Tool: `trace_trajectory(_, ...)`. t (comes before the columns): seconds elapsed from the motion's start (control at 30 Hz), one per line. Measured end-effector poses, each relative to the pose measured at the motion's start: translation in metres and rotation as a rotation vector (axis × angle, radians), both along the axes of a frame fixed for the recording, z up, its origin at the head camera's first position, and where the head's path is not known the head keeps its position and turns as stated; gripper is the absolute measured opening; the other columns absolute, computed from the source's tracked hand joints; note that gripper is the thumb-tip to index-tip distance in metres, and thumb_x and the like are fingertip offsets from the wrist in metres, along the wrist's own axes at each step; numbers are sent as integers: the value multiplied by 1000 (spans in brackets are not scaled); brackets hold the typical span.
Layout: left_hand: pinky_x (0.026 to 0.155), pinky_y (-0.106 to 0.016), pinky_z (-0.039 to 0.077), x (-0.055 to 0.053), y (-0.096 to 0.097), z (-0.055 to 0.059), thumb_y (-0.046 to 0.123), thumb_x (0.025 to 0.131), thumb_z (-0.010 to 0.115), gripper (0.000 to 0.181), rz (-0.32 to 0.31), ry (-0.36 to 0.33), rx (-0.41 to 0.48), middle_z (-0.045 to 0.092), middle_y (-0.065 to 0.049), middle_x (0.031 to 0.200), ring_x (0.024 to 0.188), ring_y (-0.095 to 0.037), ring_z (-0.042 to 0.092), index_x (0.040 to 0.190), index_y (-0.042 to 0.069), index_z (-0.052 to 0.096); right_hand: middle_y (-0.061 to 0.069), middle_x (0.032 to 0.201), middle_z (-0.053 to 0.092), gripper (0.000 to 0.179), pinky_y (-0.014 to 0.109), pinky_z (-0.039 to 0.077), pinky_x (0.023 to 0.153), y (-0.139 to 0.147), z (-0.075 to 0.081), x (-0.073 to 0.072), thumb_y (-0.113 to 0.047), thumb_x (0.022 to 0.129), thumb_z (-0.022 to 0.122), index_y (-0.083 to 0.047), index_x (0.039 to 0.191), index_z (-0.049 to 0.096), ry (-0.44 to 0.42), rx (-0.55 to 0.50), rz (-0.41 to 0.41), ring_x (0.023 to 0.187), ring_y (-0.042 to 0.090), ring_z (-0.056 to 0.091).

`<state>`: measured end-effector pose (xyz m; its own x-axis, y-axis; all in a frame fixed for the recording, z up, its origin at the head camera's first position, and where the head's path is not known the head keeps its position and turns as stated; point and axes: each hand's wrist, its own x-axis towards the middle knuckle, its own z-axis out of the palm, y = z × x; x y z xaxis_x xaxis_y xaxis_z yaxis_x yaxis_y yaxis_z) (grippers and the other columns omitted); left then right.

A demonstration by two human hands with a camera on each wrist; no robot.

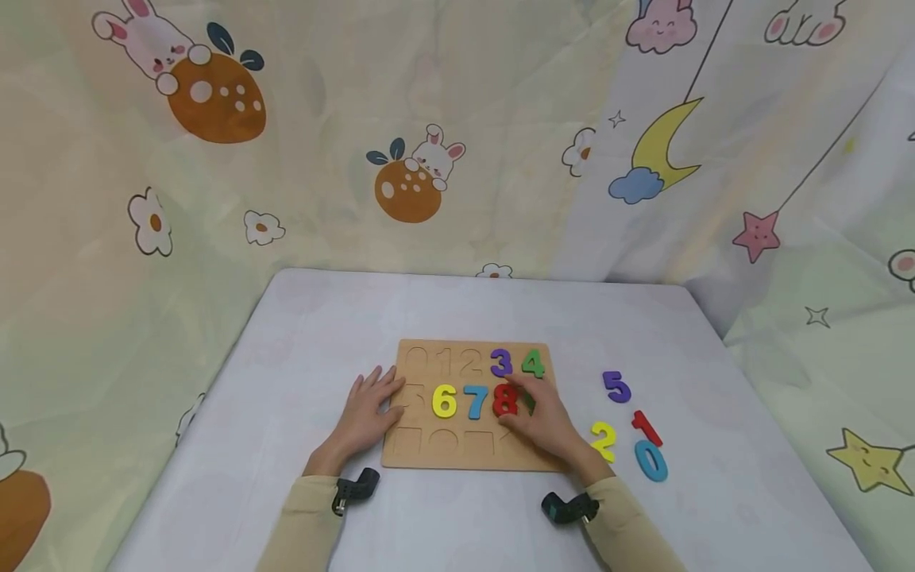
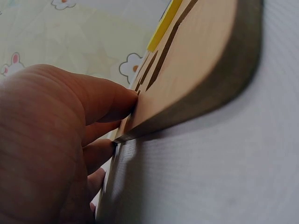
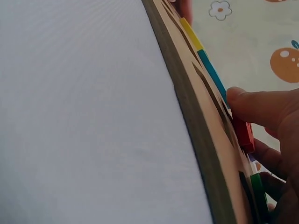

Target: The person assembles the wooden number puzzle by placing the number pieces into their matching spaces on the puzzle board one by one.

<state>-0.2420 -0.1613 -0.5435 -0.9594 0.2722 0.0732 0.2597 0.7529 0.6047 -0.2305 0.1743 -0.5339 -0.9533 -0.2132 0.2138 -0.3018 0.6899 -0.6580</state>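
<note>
A wooden number board (image 1: 429,458) lies flat on the table. My left hand (image 1: 366,413) rests at its left edge, fingers spread, the thumb (image 2: 110,95) touching the board's top. With thumb and fingers my right hand (image 1: 545,417) pinches the red number 8 (image 1: 505,400) in the middle row; the 8 also shows between them in the right wrist view. Beside it, the yellow 6 (image 1: 444,401) and blue 7 (image 1: 475,402) sit on the board. Above are the purple 3 (image 1: 502,363) and green 4 (image 1: 533,363). A green piece (image 1: 528,400) is partly hidden under the right hand.
To the right of the board, a purple 5 (image 1: 616,387), a red 1 (image 1: 646,428), a yellow 2 (image 1: 604,442) and a blue 0 (image 1: 651,461) lie loose on the white table (image 1: 457,310). Printed cloth (image 1: 322,183) hangs behind and beside it.
</note>
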Motion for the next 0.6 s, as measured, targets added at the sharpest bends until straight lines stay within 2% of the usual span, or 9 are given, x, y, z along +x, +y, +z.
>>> trace_trajectory(0.33, 121, -52, 1, -1, 1, -2, 22, 91, 63, 54, 3, 25, 2, 34, -9, 156, 149, -33, 17, 141, 8, 52, 2, 128, 62, 65, 49, 40, 107, -1, -2, 0, -20, 73, 87, -12, 131, 60, 49, -11, 12, 124, 23, 50)
trace_trajectory(0.6, 121, -50, -1, -1, 0, -1, 24, 92, 62, 54, 1, 2, -7, 32, -8, 158, 149, -31, 14, 142, 9, 51, 3, 132, 60, 64, 50, 36, 111, 0, -6, 0, -20, 74, 86, -12, 131, 59, 42, -20, -13, 128, 25, 48)
